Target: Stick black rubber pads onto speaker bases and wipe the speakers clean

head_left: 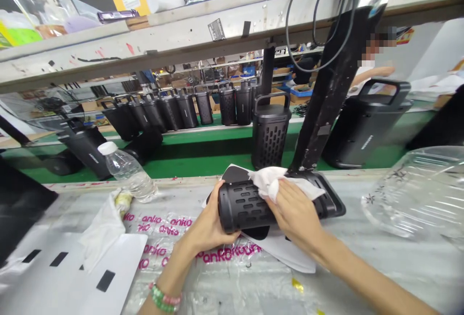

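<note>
- Because it carries everything here, the bench (380,262) comes first: it is covered in clear plastic printed with pink lettering, probably to keep finished casings from scuffing.
- Behind it a green belt (203,153) carries a row of upright black speakers (188,109), lined up handle-up; the far ones blur together and cannot be counted.
- Lying on its side at the middle of the bench, the black speaker (246,204) rests on a white sheet (286,252), a position that turns its slotted grille upward.
- At the speaker's end nearest the camera, the left hand (210,225) wraps round it, fingers closed on the casing, seemingly to steady it; a beaded bracelet sits at that wrist.
- On top of the grille, the right hand (293,211) presses a white cloth (270,179), fingers closed on the cloth, and it hides the speaker's middle.
- To the left a water bottle (126,170) stands tilted, near a crumpled rag.
- At the right edge a clear plastic bag (420,194) is cut off.
</note>
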The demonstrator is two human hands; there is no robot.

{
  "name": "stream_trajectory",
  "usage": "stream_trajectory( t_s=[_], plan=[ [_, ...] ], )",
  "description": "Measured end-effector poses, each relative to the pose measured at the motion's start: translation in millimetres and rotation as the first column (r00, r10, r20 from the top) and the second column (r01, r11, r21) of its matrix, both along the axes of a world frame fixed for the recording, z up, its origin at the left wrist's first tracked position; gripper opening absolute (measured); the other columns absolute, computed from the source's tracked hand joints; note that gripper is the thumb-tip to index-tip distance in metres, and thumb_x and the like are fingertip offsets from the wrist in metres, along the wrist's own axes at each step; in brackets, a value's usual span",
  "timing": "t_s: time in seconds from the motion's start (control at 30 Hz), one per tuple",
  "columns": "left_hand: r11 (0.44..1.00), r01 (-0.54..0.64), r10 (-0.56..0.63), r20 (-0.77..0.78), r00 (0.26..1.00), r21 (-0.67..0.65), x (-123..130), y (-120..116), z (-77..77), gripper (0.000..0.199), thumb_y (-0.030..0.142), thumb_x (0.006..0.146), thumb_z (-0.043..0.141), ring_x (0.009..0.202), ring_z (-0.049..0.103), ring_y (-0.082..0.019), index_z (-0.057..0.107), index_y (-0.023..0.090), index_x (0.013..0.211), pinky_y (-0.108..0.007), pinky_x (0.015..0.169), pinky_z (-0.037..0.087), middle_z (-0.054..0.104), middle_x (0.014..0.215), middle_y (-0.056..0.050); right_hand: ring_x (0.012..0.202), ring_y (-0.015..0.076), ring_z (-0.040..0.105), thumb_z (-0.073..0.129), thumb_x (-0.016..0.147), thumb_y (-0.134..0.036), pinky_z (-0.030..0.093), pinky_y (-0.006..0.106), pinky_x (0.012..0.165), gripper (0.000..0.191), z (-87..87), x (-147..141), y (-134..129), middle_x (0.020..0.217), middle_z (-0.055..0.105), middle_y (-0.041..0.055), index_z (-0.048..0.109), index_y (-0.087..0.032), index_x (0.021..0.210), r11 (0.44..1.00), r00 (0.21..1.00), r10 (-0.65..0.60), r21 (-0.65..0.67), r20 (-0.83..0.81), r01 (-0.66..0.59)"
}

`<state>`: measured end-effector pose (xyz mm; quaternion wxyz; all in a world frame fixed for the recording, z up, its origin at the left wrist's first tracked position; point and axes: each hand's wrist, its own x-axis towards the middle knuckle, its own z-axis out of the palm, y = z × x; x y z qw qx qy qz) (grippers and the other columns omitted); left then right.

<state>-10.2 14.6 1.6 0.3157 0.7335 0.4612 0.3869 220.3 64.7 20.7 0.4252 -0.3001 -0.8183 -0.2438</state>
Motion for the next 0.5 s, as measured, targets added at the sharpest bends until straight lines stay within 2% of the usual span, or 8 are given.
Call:
stream_trajectory(
  t_s=[0.13, 0.23, 0.3, 0.37, 0.4, 0.43, 0.47, 0.5],
  plan=[
    [0.999, -0.05, 0.051, -0.05, 0.997, 0.004, -2, -1, -6.1, 0.114, 0.021, 0.067, 0.075, 0.133, 0.046, -0.034, -0.002, 0.024, 0.152, -0.051, 0.113, 0.038, 0.034, 0.15, -0.017, 0.103, 0.0265, 0.065, 0.038, 0.101, -0.021, 0.051, 0.042, 0.1, 0.035, 10.3, -36, -12, 0.105, 0.071, 0.0155, 0.069, -0.008, 0.107, 0.967, 0.981, 0.195, -0.171, 0.016, -0.19],
    [0.998, -0.058, 0.056, -0.037, 0.998, -0.033, -4, 0, -9.4, 0.117, 0.023, 0.067, 0.076, 0.136, 0.044, -0.035, -0.005, 0.025, 0.151, -0.054, 0.114, 0.037, 0.033, 0.152, -0.018, 0.103, 0.0225, 0.065, 0.038, 0.099, -0.022, 0.048, 0.035, 0.106, 0.034, 15.4, -40, -32, 0.104, 0.072, 0.0084, 0.071, -0.016, 0.102, 0.929, 0.95, 0.306, -0.239, 0.071, -0.281],
    [0.998, -0.045, 0.044, -0.037, 0.998, -0.034, -4, 2, -10.8, 0.119, 0.023, 0.066, 0.078, 0.139, 0.041, -0.035, -0.004, 0.027, 0.151, -0.055, 0.116, 0.035, 0.03, 0.155, -0.018, 0.092, 0.0205, 0.066, 0.038, 0.098, -0.021, 0.054, 0.035, 0.097, 0.032, 23.0, -24, -45, 0.094, 0.072, 0.005, 0.07, -0.02, 0.095, 0.888, 0.922, 0.381, -0.303, 0.069, -0.345],
    [0.998, -0.053, 0.054, -0.092, 0.994, 0.012, -3, 3, -11.7, 0.118, 0.025, 0.067, 0.079, 0.144, 0.033, -0.037, -0.004, 0.029, 0.151, -0.058, 0.118, 0.03, 0.023, 0.158, -0.018, 0.075, 0.0198, 0.064, 0.039, 0.097, -0.021, 0.058, 0.035, 0.073, 0.028, 36.6, 4, -52, 0.081, 0.069, 0.0035, 0.066, -0.021, 0.088, 0.847, 0.905, 0.42, -0.331, -0.062, -0.416],
    [0.997, -0.057, 0.063, -0.127, 0.99, 0.05, -2, 3, -11.8, 0.116, 0.027, 0.069, 0.079, 0.146, 0.029, -0.039, -0.003, 0.029, 0.151, -0.06, 0.118, 0.028, 0.019, 0.159, -0.018, 0.067, 0.0191, 0.062, 0.04, 0.096, -0.021, 0.055, 0.033, 0.063, 0.026, 45.3, 21, -52, 0.075, 0.067, 0.0027, 0.064, -0.022, 0.085, 0.853, 0.916, 0.363, -0.336, -0.17, -0.4],
    [0.995, -0.052, 0.065, -0.158, 0.985, 0.084, -2, 2, -11.7, 0.114, 0.028, 0.071, 0.078, 0.148, 0.024, -0.039, -0.004, 0.03, 0.151, -0.062, 0.119, 0.026, 0.014, 0.16, -0.018, 0.061, 0.0187, 0.059, 0.041, 0.096, -0.024, 0.051, 0.032, 0.056, 0.025, 54.4, 38, -49, 0.07, 0.064, 0.0021, 0.061, -0.022, 0.081, 0.88, 0.928, 0.236, -0.342, -0.287, -0.33],
    [0.993, -0.037, 0.056, -0.177, 0.983, 0.109, -2, 2, -11.3, 0.112, 0.029, 0.073, 0.077, 0.15, 0.019, -0.039, -0.004, 0.031, 0.15, -0.063, 0.119, 0.024, 0.007, 0.161, -0.018, 0.058, 0.019, 0.058, 0.042, 0.096, -0.029, 0.048, 0.031, 0.054, 0.026, 63.1, 55, -44, 0.066, 0.062, 0.0023, 0.058, -0.023, 0.077, 0.913, 0.924, 0.049, -0.358, -0.38, -0.196],
    [0.993, -0.02, 0.04, -0.175, 0.984, 0.115, -3, 0, -10.6, 0.11, 0.031, 0.074, 0.077, 0.151, 0.014, -0.039, -0.003, 0.033, 0.149, -0.063, 0.12, 0.021, 0.0, 0.162, -0.017, 0.059, 0.0206, 0.057, 0.042, 0.095, -0.036, 0.047, 0.032, 0.056, 0.028, 70.3, 71, -37, 0.064, 0.06, 0.0035, 0.055, -0.023, 0.074, 0.915, 0.888, -0.17, -0.403, -0.427, -0.019]
  ],
)
